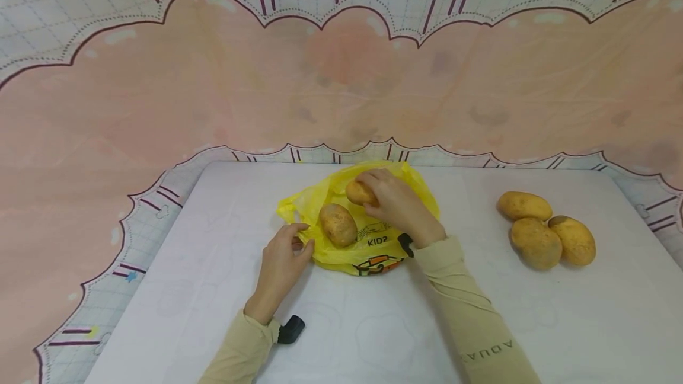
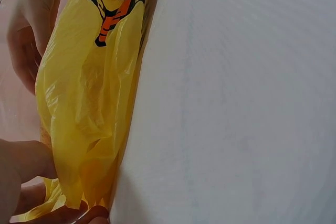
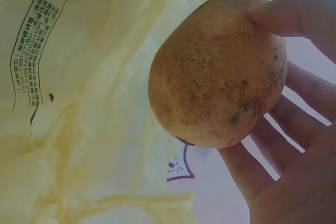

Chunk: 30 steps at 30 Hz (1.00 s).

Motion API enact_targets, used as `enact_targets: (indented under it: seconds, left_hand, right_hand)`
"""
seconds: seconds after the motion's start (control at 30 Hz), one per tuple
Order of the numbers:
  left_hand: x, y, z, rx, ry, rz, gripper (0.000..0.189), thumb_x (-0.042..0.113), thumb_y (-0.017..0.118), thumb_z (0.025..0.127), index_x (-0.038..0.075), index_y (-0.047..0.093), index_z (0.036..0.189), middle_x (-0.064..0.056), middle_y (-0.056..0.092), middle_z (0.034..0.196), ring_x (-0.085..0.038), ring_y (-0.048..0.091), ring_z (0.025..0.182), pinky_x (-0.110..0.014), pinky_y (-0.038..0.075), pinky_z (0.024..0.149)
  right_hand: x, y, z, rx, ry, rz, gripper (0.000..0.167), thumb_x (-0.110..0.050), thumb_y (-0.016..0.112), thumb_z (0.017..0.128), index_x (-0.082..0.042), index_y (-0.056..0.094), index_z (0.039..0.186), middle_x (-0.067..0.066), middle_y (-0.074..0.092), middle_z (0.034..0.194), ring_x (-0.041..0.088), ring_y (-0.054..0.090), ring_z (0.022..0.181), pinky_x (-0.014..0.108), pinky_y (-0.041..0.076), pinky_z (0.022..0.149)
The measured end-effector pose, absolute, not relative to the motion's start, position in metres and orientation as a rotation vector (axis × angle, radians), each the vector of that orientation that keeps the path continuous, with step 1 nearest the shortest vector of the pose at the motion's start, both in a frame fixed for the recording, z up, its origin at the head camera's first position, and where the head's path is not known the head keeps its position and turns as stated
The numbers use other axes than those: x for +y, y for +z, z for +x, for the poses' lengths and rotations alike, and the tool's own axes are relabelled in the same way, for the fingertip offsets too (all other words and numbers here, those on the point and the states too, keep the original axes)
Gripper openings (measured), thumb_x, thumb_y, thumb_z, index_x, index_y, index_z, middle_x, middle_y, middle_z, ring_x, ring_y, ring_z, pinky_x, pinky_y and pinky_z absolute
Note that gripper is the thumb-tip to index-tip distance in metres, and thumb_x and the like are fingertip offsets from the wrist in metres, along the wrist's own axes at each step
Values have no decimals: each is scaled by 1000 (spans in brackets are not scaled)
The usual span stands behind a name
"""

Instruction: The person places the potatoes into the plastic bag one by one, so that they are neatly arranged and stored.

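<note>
My right hand [image 1: 393,199] grips a potato [image 1: 361,192] over the yellow plastic bag [image 1: 384,261]. In the right wrist view the held potato [image 3: 215,72] shows dark specks, with the thumb on one side and the fingers behind it. A second potato [image 1: 338,225] lies on the bag, left of the printed letters. At the bag's near left edge, my left hand [image 1: 283,262] pinches the thin plastic. The left wrist view shows the bag [image 2: 97,93] drawn up beside the thumb, its lower end between thumb and fingers.
Three potatoes sit in a cluster on the right of the white table [image 1: 363,330]: one at the back [image 1: 524,205], one in front [image 1: 536,244] and one to the right [image 1: 573,241]. A patterned cloth [image 1: 341,88] hangs behind the table's far edge.
</note>
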<state>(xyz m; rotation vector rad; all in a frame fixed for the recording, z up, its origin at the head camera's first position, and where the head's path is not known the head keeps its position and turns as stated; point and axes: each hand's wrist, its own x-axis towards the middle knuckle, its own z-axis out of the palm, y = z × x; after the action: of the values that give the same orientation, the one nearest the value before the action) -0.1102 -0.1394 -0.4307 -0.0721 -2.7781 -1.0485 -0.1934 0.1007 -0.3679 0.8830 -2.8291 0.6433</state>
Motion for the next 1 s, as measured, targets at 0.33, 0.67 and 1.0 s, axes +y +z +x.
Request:
enact_targets:
  seconds: [0.33,0.67,1.0]
  left_hand:
    - [-140,-432,-111,-2775,-1055,-76,35,16,71,90,4,65,123,-13,66,118,-26,70,92,-44,57,82]
    - [-141,-433,-110,-2763,-1060,-84,35,16,71,90,4,64,123,-13,66,119,-26,70,93,-43,57,83]
    - [-140,-433,-109,-2774,-1073,-72,34,18,70,91,6,65,123,-11,65,119,-25,70,93,-41,58,82]
  right_hand:
    - [95,-376,-200,-2845,677,892,49,-10,75,86,-3,58,132,15,55,139,30,50,131,44,41,112]
    - [91,-386,-205,-2810,663,939,49,-8,73,88,-2,57,133,16,55,139,31,48,133,42,39,113]
    - [87,-397,-211,-2811,667,953,48,-8,72,90,-2,56,134,15,54,141,30,47,134,41,37,115]
